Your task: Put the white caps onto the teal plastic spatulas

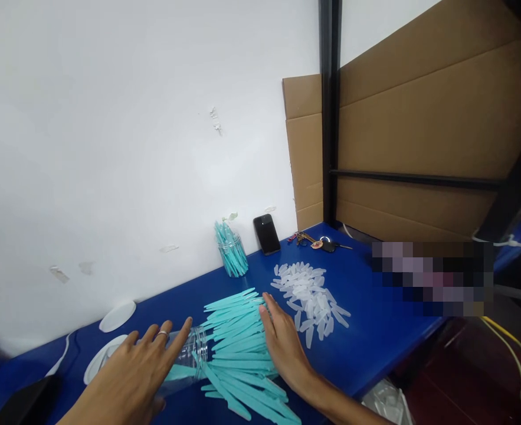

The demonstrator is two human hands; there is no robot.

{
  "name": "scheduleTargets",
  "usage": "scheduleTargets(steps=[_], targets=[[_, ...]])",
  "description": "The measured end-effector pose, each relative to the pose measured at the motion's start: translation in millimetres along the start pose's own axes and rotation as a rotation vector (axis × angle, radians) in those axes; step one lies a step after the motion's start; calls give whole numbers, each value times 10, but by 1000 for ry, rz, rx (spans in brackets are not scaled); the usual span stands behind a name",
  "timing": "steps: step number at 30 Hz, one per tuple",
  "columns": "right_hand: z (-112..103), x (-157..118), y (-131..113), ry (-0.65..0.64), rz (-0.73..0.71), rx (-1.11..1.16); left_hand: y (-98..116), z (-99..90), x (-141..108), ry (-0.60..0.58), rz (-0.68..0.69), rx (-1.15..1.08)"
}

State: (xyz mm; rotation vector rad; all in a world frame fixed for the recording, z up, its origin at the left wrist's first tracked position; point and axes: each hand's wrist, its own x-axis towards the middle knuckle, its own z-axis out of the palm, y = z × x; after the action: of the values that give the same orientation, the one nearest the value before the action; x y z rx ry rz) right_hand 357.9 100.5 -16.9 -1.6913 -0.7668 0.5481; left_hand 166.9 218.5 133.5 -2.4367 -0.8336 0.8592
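Note:
A clear plastic jar (188, 350) lies on its side, its mouth facing right, with a few slim teal plastic sticks inside. My left hand (147, 360), a ring on one finger, spans the jar from above, index finger stretched along it; the palm side is hidden. Spilling out from the mouth is a loose pile of long, tapered teal sticks (242, 336) that look like eyebrow razors. At the pile's right edge, my right hand (282, 336) is open, fingers extended and its inner side touching the stick ends.
Small translucent white pieces (311, 292) are heaped to the right. Against the wall stand another jar (233, 257) of teal sticks and a black phone (266, 234). Keys (326, 245) lie behind. White round lids (117, 316) and a white cable (61, 357) are at left.

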Motion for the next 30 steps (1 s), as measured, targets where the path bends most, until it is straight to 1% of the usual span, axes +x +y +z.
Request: scheduleTargets(steps=[5,10,16,22,27,29,30], targets=[[-4,-14,-8,-4,-5,-5,-68,124,1,68,3,-10],[-15,-25,-23,-7,4,-1,-148,267,58,96,-5,-3],[-6,-20,7,13,1,51,-258,481,96,112,-39,26],[-22,-15,20,-13,11,36,-457,746,-8,117,-86,59],[-38,-17,12,-6,1,26,-618,903,-121,62,-139,41],[-35,-22,17,-4,-1,27,-719,997,-156,75,-159,51],[-32,-25,21,1,-3,29,-786,1055,-171,104,-168,39]])
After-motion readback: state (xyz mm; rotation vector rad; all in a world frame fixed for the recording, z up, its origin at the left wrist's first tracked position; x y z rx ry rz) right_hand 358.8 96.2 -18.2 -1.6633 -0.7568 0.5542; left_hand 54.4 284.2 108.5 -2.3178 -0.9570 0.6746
